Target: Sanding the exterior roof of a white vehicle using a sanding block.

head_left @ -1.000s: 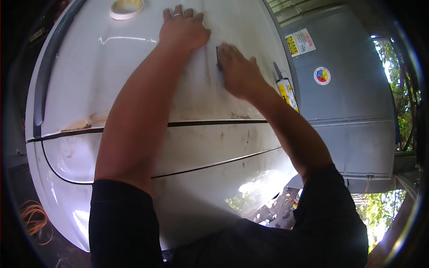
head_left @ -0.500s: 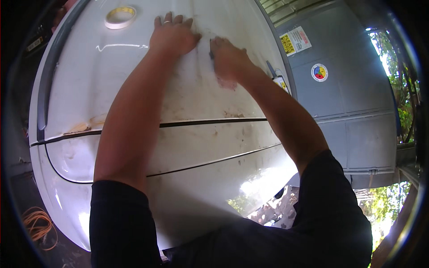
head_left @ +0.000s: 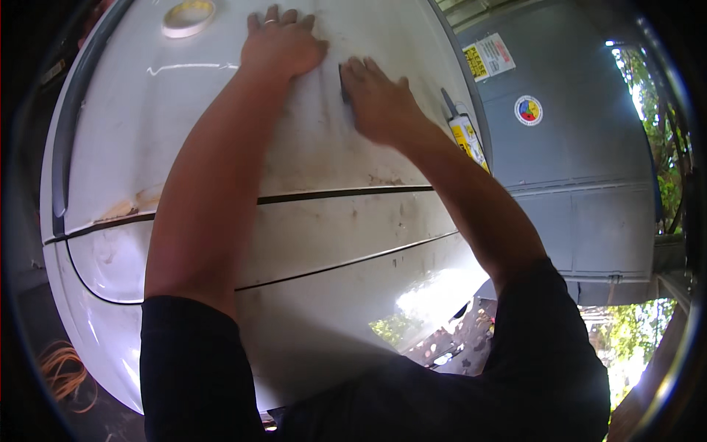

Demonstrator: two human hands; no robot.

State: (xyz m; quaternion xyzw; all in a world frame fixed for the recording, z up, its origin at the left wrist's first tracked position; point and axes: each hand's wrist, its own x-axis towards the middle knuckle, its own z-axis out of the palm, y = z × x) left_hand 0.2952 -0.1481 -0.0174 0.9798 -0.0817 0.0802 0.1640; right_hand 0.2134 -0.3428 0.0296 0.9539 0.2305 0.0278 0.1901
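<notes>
My left hand (head_left: 283, 48) lies flat on a white painted vehicle panel (head_left: 184, 125), fingers spread, a ring on one of them. To its right, my right hand (head_left: 381, 103) presses down on the same panel. Under its left edge shows a thin dark flat pad (head_left: 344, 85), gripped beneath the fingers; most of it is hidden by the hand. Brown stains (head_left: 387, 181) mark the panel between this hand and the dark seam.
A roll of masking tape (head_left: 188, 31) rests on the panel at the far left. Near the right edge lies a sealant cartridge (head_left: 465, 136) with a grey nozzle. A grey cabinet (head_left: 582, 155) with stickers stands at the right. Coiled orange cable (head_left: 65, 376) sits low at the left.
My right hand has slid toward me over the panel and now covers a reddish smear seen earlier below it. My left hand stays flat; the view has shifted slightly.
</notes>
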